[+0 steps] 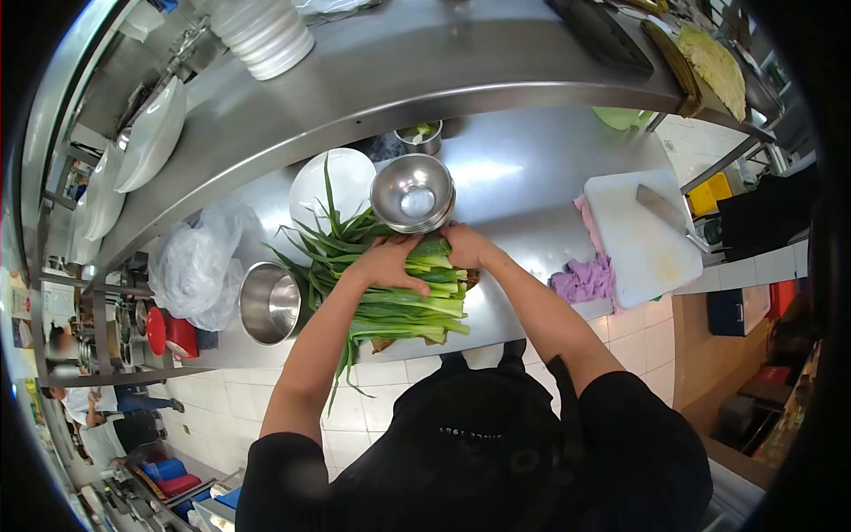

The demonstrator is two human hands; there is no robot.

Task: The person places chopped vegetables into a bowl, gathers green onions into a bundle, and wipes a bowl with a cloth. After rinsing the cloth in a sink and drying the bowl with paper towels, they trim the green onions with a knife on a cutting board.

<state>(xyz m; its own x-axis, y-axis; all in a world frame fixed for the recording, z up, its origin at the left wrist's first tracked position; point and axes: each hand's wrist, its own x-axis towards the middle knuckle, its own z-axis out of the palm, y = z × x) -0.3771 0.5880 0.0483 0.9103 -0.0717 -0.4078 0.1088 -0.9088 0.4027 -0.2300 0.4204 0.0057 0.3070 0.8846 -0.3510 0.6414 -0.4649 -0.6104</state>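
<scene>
A thick pile of leek greens (390, 310) lies on the steel counter, pale cut ends to the right and leaf tips trailing left and over the front edge. My left hand (394, 266) grips the upper part of the pile, its thumb apart from the fingers. At the far right end of the stalks, my right hand (465, 246) is closed around some of them; its fingertips are partly hidden. Just beyond both hands stands a stack of steel bowls (412, 193). Something brown (472, 278) shows under the cut ends.
A white plate (332, 184) lies behind the leaves. Left are a steel pot (269, 303) and clear plastic bags (199, 266). Right, a knife (660, 209) rests on a white cutting board (634, 244) beside a purple cloth (585, 280). A steel shelf (381, 66) overhangs the back.
</scene>
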